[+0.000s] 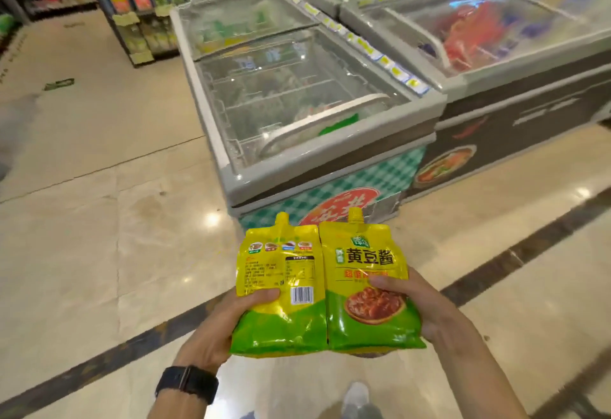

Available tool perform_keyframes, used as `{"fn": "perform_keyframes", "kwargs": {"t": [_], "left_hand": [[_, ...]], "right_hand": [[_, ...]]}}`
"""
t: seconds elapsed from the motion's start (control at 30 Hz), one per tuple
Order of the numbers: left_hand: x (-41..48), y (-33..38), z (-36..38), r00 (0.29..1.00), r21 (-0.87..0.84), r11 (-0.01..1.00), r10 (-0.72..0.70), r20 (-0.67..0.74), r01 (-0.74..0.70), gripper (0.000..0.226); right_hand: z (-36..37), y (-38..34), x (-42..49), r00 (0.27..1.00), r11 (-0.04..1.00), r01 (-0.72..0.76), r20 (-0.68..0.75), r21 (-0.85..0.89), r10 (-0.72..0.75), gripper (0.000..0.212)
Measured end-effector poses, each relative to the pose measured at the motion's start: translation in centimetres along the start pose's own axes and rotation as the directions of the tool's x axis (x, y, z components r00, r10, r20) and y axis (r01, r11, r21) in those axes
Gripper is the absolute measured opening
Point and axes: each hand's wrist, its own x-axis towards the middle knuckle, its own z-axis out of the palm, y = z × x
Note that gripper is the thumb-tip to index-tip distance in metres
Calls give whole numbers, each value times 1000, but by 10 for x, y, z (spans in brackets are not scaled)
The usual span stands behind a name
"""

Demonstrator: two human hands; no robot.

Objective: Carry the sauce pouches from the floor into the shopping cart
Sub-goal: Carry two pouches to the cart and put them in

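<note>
Two glossy, crinkled foil pouches, yellow over green with moulded spouts, are up at chest level, side by side and touching, above the polished tile floor [99, 236]. The left hand [224, 326] grips the left pouch [281, 273], thumb clamped across its printed back beside the barcode. The right hand [426, 306] grips the right pouch [367, 322], thumb over the front label. The fingers underneath are hidden. Ahead sits a glass-lidded chest freezer [330, 151], its contents too blurred to read. A black watch [186, 382] wraps the left wrist.
</note>
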Motion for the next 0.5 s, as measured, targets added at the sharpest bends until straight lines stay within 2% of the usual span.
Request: {"fn": "perform_keyframes", "kwargs": {"t": [0.17,0.33,0.37,0.47,0.5], "left_hand": [[65,32,102,991,98,993,-72,113,61,100],[132,58,189,962,207,966,-194,194,153,65],[146,63,207,954,219,961,-215,208,169,66],[192,76,263,931,266,952,-230,285,154,94],[209,79,281,923,293,945,-238,301,148,96]], "right_hand": [[-84,-49,-27,985,984,129,-135,120,-113,101],[-157,-78,-38,942,947,229,-296,226,-157,105],[-172,-84,-39,931,936,252,-324,244,-167,105],[-216,-110,-42,898,906,323,-391,273,-203,102],[-231,-120,-42,886,897,345,-411,278,-213,100]]}}
